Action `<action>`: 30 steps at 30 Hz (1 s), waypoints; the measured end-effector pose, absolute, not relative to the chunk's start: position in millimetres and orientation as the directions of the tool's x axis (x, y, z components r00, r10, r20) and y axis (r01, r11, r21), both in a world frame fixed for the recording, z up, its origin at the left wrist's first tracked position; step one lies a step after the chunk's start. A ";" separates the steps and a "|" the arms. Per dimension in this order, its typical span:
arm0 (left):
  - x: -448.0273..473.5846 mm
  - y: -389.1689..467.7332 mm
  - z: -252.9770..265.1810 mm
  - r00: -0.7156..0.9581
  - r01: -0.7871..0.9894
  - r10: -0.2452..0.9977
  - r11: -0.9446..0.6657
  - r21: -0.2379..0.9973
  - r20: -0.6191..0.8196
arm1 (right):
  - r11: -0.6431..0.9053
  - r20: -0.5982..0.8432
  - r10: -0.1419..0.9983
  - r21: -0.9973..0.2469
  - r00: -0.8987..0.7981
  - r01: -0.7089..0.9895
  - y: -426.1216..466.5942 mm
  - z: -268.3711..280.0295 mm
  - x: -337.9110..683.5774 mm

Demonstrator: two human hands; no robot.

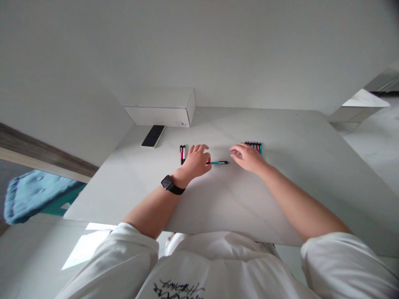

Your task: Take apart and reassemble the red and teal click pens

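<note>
My left hand (197, 161), with a black watch on its wrist, has its thumb and a finger at the left end of a teal and black pen (221, 162), pinching it. That pen lies crosswise, pointing right. Close by on the left are a red and black pen (181, 153) and a white and black pen (184, 151), partly covered by the hand. My right hand (246, 156) hovers with fingers apart and slightly bent, holding nothing. Behind it, a row of several pens (258, 146) in black, red and teal lies side by side, partly hidden by that hand.
A white box (158, 115) stands against the wall at the back left of the white table (299, 174). In front of it lies a dark-screened phone (153, 136). A blue cushioned seat (40, 193) is beyond the table's left side.
</note>
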State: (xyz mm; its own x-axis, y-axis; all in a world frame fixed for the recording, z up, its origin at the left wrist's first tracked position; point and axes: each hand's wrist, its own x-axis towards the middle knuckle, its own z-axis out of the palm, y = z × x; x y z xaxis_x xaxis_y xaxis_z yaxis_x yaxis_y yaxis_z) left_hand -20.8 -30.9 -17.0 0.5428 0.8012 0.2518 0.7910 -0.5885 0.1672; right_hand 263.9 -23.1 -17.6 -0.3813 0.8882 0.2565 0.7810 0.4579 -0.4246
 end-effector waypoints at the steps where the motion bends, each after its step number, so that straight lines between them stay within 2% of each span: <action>1: -18.1 -31.6 -15.6 0.550 0.775 0.787 -0.606 0.180 0.279 | 0.496 0.269 0.868 -0.418 -0.418 0.761 -24.9 -17.1 261.5; 4: -12.7 -33.2 -9.9 0.563 0.731 0.746 -0.650 0.208 0.355 | 0.579 0.267 0.815 -0.400 -0.513 0.711 -29.1 -16.6 254.1; 8: -9.2 -34.3 -4.5 0.562 0.699 0.721 -0.676 0.234 0.405 | 0.593 0.223 0.801 -0.420 -0.555 0.687 -29.4 -18.4 249.3; 13: -9.1 -31.9 -7.9 0.524 0.708 0.754 -0.644 0.291 0.395 | 0.524 0.230 0.850 -0.468 -0.475 0.712 -26.4 -19.3 251.3; 23: -8.8 -30.0 -11.5 0.525 0.684 0.744 -0.658 0.316 0.414 | 0.417 0.159 0.898 -0.602 -0.409 0.681 -27.5 -15.6 249.2; 30: -9.4 -23.7 -15.5 0.525 0.670 0.765 -0.642 0.373 0.373 | 0.433 0.213 0.898 -0.579 -0.384 0.691 -31.6 -18.2 243.0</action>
